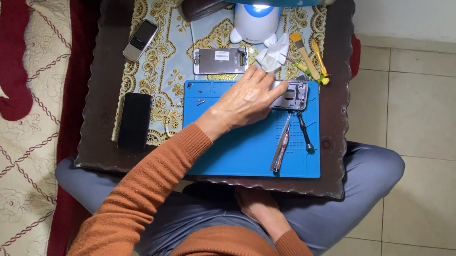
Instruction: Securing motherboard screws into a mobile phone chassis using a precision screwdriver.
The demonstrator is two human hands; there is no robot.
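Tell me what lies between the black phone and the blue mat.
In the head view, only patterned tablecloth lies between the black phone and the blue mat.

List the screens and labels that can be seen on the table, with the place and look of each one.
Removed phone display panel: above the blue mat, face down, grey metal back with a small white label.
Black slab smartphone: left of the mat, dark blank screen.
Silver keypad phone: upper left, small dark screen.
Opened phone body: top of the mat, under the left hand fingers; no screen.
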